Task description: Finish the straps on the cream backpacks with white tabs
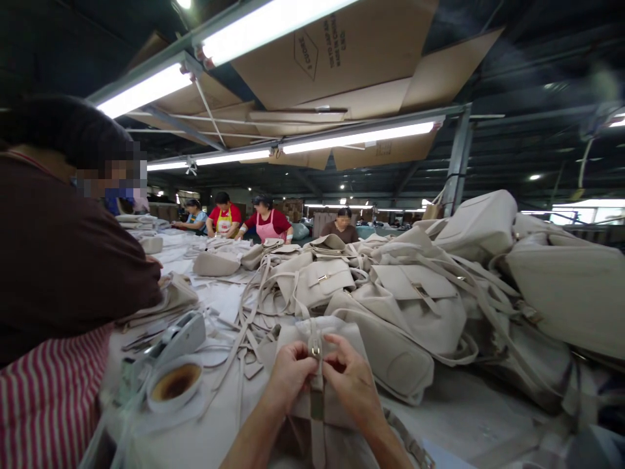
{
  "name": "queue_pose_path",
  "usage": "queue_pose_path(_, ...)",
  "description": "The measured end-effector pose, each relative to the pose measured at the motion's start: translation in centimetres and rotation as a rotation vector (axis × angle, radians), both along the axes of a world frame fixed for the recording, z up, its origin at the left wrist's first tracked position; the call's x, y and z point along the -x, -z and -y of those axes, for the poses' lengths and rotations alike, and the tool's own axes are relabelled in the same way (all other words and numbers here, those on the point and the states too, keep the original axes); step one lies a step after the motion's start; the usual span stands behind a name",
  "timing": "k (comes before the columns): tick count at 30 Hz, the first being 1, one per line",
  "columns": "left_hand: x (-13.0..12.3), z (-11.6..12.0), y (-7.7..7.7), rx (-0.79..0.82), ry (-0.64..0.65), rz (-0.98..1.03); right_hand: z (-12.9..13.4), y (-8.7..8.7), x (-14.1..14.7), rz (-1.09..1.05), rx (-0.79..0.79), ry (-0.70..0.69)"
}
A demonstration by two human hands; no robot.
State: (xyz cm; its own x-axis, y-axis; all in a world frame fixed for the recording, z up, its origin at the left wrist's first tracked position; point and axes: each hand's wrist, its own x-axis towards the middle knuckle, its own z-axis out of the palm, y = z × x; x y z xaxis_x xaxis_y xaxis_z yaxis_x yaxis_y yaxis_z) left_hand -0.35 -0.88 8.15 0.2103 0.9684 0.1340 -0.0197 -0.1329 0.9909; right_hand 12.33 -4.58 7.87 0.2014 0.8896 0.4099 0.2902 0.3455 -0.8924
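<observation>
A light grey bag [349, 335] lies in front of me at the table's near side, with a strap [318, 436] running down its middle. Near the top of that strap sits a small gold buckle [315, 350]. My left hand [293, 370] is closed on the strap just left of and below the buckle, thumb and fingers pressed together. From the right, my right hand [347, 370] pinches the same strap, its index finger raised beside the buckle. Below both hands the strap passes through a darker metallic piece [317, 404].
Many similar bags [420, 299] are heaped ahead and to the right. Loose straps [254, 312] trail left of my bag. A round dish with brown contents [176, 383] stands beside a grey device [183, 339]. A person in a dark top [73, 247] is close on the left; several others work farther back.
</observation>
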Motion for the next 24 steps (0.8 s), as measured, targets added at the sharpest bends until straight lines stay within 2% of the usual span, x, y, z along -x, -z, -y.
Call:
queue_pose_path(2,-0.2,0.4,-0.2,-0.172,-0.061,-0.113,-0.3,-0.1,0.1,-0.182,0.055,-0.056)
queue_pose_path(4,-0.5,0.8,-0.4,-0.363,-0.185,-0.236,-0.5,-0.2,0.3,-0.37,0.107,-0.121)
queue_pose_path(6,-0.8,1.2,-0.5,-0.427,-0.277,-0.271,-0.5,-0.2,0.4,-0.45,0.091,-0.162)
queue_pose_path(8,-1.0,1.3,-0.5,-0.279,-0.216,-0.18,-0.4,0.0,0.4,-0.403,0.042,-0.181)
queue_pose_path(11,-0.9,0.9,-0.2,0.005,-0.03,-0.008,0.0,0.6,0.3,-0.231,-0.008,-0.191)
queue_pose_path(15,-0.8,0.7,0.3,0.103,0.032,0.136,0.4,1.5,0.5,-0.053,-0.12,-0.005)
queue_pose_path(17,-0.8,0.9,0.6,0.136,0.052,0.167,0.5,1.9,0.9,-0.012,-0.125,0.09)
queue_pose_path(19,-1.0,1.2,0.7,0.029,0.009,0.117,0.7,2.3,1.3,-0.004,-0.098,0.151)
queue_pose_path(21,-1.0,1.5,0.7,-0.166,-0.089,0.027,1.0,2.5,1.7,-0.032,-0.073,0.159)
queue_pose_path(23,-1.0,1.5,0.6,-0.307,-0.182,-0.042,1.3,2.6,1.8,-0.106,-0.065,0.104)
queue_pose_path(24,-1.0,1.4,0.4,-0.328,-0.201,-0.053,1.3,2.6,1.9,-0.166,-0.06,0.059)
